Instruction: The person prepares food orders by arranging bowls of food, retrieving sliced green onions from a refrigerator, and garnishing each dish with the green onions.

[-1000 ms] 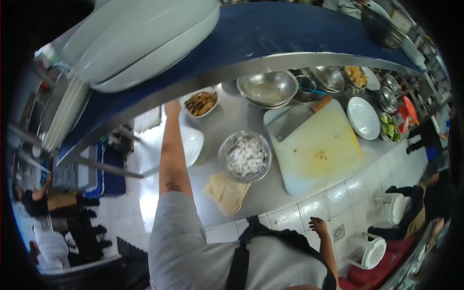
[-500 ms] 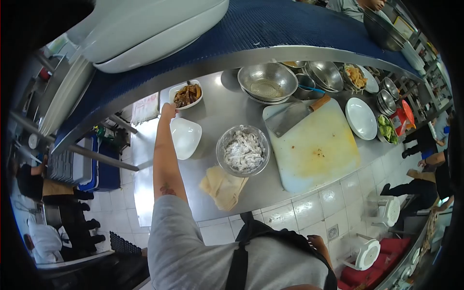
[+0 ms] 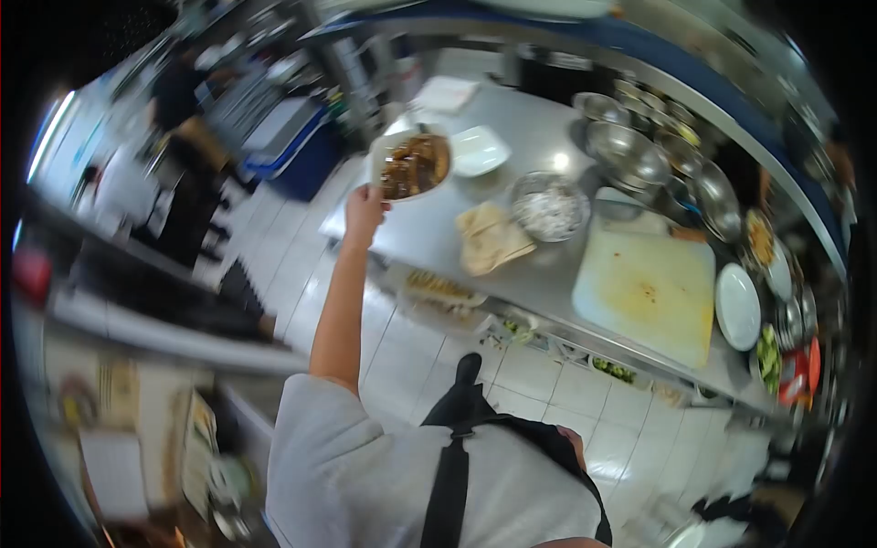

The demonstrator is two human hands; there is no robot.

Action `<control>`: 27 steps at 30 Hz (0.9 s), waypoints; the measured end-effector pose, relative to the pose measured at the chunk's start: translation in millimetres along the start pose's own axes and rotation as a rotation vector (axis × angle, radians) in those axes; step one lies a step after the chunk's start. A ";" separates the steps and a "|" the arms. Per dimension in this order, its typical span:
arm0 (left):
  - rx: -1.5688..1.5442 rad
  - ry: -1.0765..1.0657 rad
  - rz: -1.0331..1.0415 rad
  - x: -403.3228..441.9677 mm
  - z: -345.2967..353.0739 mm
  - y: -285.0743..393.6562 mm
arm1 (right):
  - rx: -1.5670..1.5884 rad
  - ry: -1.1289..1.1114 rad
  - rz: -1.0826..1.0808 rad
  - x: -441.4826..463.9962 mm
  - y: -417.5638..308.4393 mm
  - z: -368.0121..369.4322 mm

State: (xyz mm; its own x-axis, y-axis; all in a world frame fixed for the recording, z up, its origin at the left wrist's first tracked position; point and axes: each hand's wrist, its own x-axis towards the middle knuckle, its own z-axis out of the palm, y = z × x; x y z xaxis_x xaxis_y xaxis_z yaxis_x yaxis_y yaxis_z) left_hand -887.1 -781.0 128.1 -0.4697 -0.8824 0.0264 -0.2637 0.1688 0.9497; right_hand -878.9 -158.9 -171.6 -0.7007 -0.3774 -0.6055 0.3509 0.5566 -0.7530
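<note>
My left hand point(image 3: 366, 215) is closed on the near rim of a white bowl point(image 3: 375, 155), held up at the table's left end. Glossy brown chunks of cooked food point(image 3: 416, 167) fill the bowl, with a dark utensil handle at its back edge. An empty white square dish point(image 3: 480, 151) sits just right of it on the steel table. My right hand point(image 3: 574, 445) hangs low beside the black apron, mostly hidden, so its fingers cannot be made out.
On the steel table point(image 3: 539, 279) are a folded cloth point(image 3: 491, 239), a bowl of white floury food point(image 3: 551, 208), a cutting board point(image 3: 644, 297) and several metal bowls point(image 3: 628, 151). People point(image 3: 137, 187) stand at the left. A counter point(image 3: 164, 361) lies at lower left.
My left hand has lifted the bowl of brown food off the table and brought it nearer. My view and body have turned left, and the counter at lower left has come into sight.
</note>
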 end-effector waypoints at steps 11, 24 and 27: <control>-0.026 0.469 -0.287 -497.1 -189.5 -77.1 | -0.289 -0.741 -0.113 109.4 96.9 38.1; -0.066 1.620 -0.587 -866.8 -190.0 -67.9 | -0.800 -1.332 -0.592 -167.5 -104.0 328.9; -0.043 1.824 -0.672 -931.9 -166.2 -58.5 | -0.908 -1.609 -0.815 -259.3 -85.6 389.1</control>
State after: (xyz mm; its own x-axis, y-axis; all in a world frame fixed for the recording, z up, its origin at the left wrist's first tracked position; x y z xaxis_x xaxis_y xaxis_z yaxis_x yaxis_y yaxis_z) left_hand -293.9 -41.5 99.8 0.9904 -0.1171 -0.0731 0.0319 -0.3211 0.9465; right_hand -485.5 -396.7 -50.4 0.7608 -0.5865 -0.2780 -0.4131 -0.1073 -0.9043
